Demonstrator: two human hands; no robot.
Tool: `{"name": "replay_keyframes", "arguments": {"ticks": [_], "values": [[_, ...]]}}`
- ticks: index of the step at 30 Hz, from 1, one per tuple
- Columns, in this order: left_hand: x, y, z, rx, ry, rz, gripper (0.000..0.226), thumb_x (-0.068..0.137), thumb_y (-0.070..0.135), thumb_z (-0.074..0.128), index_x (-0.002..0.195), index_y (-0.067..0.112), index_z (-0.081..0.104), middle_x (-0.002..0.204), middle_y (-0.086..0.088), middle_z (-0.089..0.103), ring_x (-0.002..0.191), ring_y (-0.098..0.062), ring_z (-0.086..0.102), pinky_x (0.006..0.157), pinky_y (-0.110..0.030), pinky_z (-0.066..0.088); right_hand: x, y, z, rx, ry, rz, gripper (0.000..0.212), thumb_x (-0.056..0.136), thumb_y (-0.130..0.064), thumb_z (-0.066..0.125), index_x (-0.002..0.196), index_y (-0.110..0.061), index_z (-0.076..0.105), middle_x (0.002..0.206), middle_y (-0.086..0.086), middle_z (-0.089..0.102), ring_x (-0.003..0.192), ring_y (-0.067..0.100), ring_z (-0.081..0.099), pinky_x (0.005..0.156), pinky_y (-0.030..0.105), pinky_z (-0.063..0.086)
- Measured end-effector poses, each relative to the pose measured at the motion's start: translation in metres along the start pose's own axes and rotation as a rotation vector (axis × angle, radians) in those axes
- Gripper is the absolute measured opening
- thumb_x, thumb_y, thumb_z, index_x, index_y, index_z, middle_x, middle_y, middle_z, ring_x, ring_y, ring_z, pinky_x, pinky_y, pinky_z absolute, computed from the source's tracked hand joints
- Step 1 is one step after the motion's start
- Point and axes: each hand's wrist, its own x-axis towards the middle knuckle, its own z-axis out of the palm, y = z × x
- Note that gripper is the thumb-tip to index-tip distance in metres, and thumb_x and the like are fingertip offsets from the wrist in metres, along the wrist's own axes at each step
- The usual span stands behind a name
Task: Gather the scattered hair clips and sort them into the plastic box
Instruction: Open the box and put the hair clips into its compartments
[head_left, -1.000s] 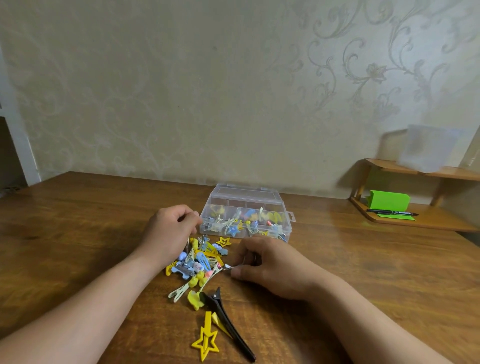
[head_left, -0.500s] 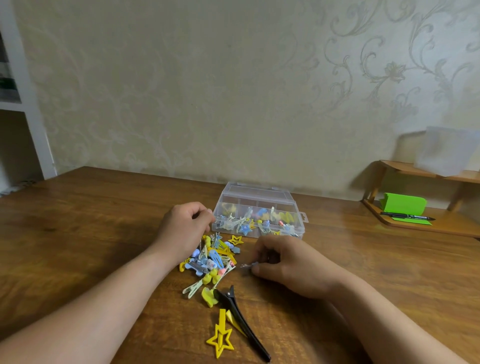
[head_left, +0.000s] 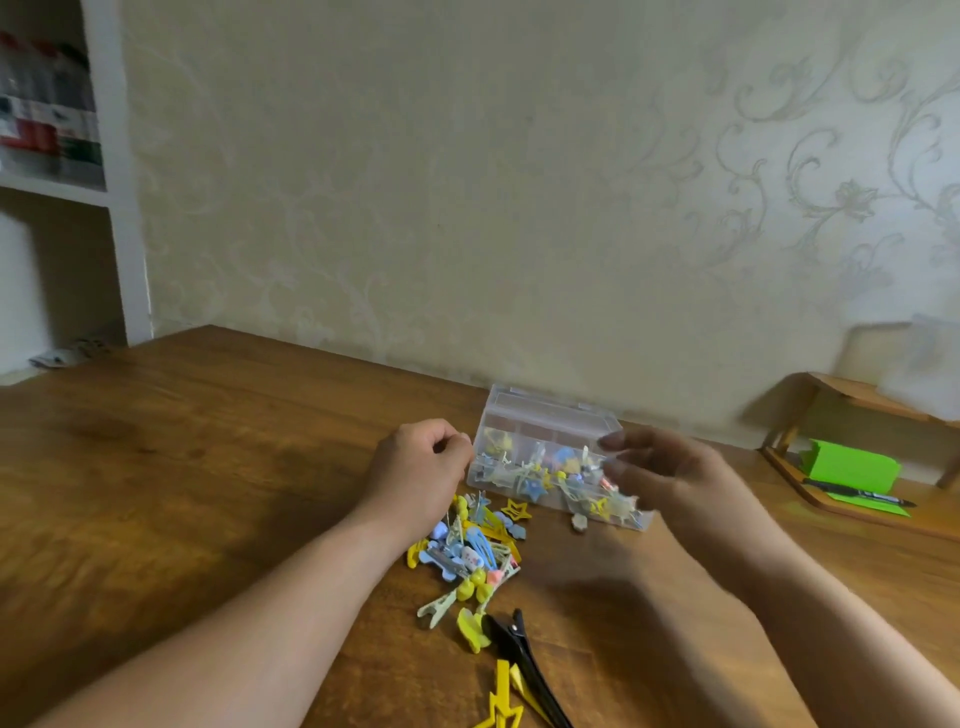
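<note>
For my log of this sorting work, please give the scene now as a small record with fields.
box: clear plastic box, many small clips inside
pile: heap of yellow and blue hair clips on the brown wooden table, before the box
apart: long black clip beside yellow star-shaped clip, nearest camera
left hand: fingers curled, at the box's left end; contents hidden
right hand: blurred, over the box's right end; grip unclear

the table (head_left: 208, 467) is showing smooth varnished wood with a soft sheen; the box (head_left: 550, 421) is looking like clear glossy plastic; the clips (head_left: 467, 551) are showing bright glossy plastic; the wall (head_left: 467, 208) is wearing matt embossed paper; the rack (head_left: 857, 400) is showing pale wood
</note>
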Motion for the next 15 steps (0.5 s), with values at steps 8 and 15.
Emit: {"name": "replay_keyframes", "arguments": {"ticks": [8, 15], "values": [[0.003, -0.003, 0.001, -0.002, 0.007, 0.009, 0.032, 0.101, 0.030, 0.059, 0.079, 0.010, 0.072, 0.073, -0.010, 0.070, 0.056, -0.015, 0.049, 0.057, -0.032, 0.037, 0.108, -0.015, 0.024, -0.382, 0.086, -0.048, 0.009, 0.091, -0.015, 0.077, 0.089, -0.022, 0.074, 0.082, -0.002, 0.075, 0.067, 0.021, 0.064, 0.060, 0.030, 0.048], [0.005, -0.007, 0.001, -0.013, -0.001, 0.004, 0.033, 0.101, 0.034, 0.056, 0.085, 0.010, 0.072, 0.082, -0.013, 0.072, 0.060, -0.017, 0.052, 0.059, -0.033, 0.039, 0.153, -0.014, 0.064, -0.767, -0.162, -0.053, 0.010, 0.091, -0.015, 0.076, 0.094, -0.024, 0.079, 0.096, -0.003, 0.075, 0.086, 0.016, 0.067, 0.071, 0.029, 0.052]]}}
